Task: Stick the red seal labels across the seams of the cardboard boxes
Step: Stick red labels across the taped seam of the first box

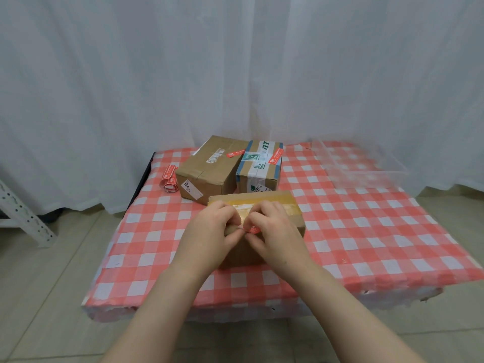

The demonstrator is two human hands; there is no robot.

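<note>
Head view: both hands over the near box [297,221], which sits mid-table on the checked cloth [366,231], with yellowish tape along its top. Left hand [209,229] and right hand [275,229] have their fingers curled and tips meeting, and both pinch one small red label [252,229] just above the box's near top edge. Most of the label is hidden under the right fingers; can't tell if it touches the cardboard. Behind are two more boxes touching side by side. The left box [209,174] is plain brown with a stuck label [234,154] on its top. The right box [258,166] has white and blue tape and a second stuck label [276,156] on top. A label strip [169,178] lies on the cloth just left of the left box. A clear tray [366,166] is at the far right of the table, well apart from the boxes. A white curtain [235,61] is behind and a white rack leg [21,213] is on the floor at left.
</note>
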